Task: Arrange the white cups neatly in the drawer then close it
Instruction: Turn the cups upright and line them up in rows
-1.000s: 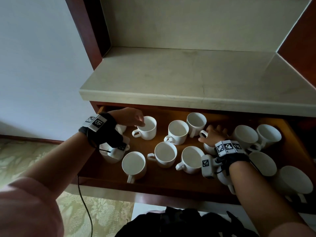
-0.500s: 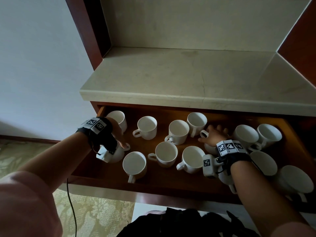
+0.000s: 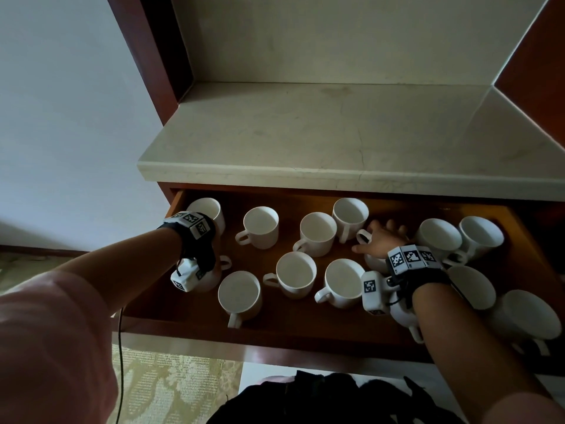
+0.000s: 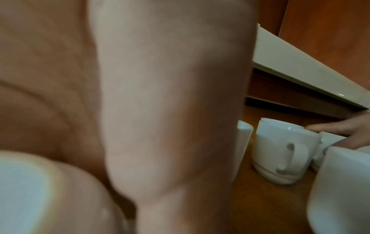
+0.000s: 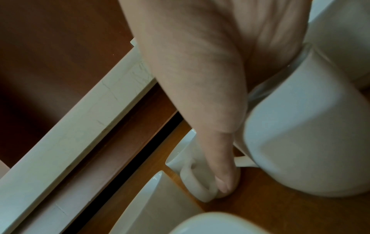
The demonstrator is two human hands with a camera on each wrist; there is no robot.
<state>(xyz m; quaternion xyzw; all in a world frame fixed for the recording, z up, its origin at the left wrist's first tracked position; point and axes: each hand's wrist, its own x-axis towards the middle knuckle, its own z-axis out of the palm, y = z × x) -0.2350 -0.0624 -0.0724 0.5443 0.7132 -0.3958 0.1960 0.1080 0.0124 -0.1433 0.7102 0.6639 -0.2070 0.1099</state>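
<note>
Several white cups stand scattered in the open wooden drawer (image 3: 305, 332), handles pointing different ways. My left hand (image 4: 160, 110) is at the drawer's front left, down over a white cup (image 3: 214, 283); the wrist band hides it in the head view. In the left wrist view, palm and thumb fill the frame with that cup's rim (image 4: 22, 190) blurred against them. My right hand (image 3: 383, 240) lies with spread fingers on top of a cup (image 3: 374, 264) right of centre. Its thumb (image 5: 222, 178) touches a cup handle (image 5: 192, 186).
A pale stone countertop (image 3: 305, 133) overhangs the back of the drawer. More cups crowd the right end (image 3: 440, 237). A wall stands at the left, and a black bag (image 3: 321, 399) lies on the floor below the drawer front.
My left hand left the back-row cup and came back to the front-left cup. The right hand has stayed on its cup.
</note>
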